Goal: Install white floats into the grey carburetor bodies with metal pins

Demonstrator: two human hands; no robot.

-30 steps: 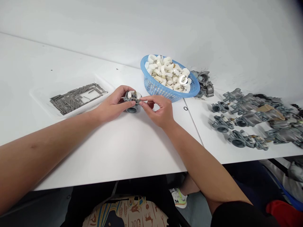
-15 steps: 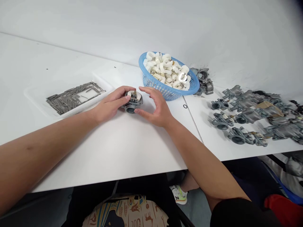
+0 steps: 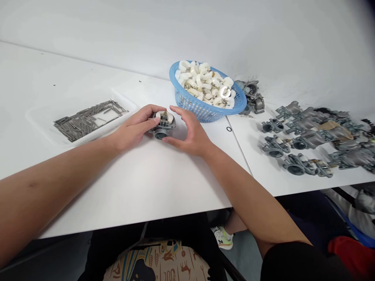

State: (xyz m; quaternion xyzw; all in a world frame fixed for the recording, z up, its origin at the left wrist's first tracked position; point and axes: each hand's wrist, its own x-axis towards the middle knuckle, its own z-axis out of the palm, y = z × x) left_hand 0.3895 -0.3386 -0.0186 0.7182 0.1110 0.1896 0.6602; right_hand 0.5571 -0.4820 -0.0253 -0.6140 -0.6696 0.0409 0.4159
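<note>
A grey metal carburetor (image 3: 162,131) rests on the white table, its round bore facing me. On top of it sits a white plastic float (image 3: 169,118) with a small brass-coloured part near the middle. My left hand (image 3: 136,127) grips the carburetor from the left, thumb on the top near the float and fingers behind. My right hand (image 3: 191,134) curves around the right side with thumb and fingers spread apart. Its thumb tip is close to the bore's edge; whether it touches I cannot tell. Nothing lies within the right hand's grasp.
A white tray (image 3: 38,127) of thin metal pins stands left. Behind my right hand is a blue basket (image 3: 202,113) heaped with white floats. Several carburetors (image 3: 295,169) cover the right side, others sit behind the basket. A black ring (image 3: 229,129) lies near the table seam.
The view has shifted slightly. My left hand stays on the carburetor, and my right hand remains spread beside it, its thumb a little nearer the bore.
</note>
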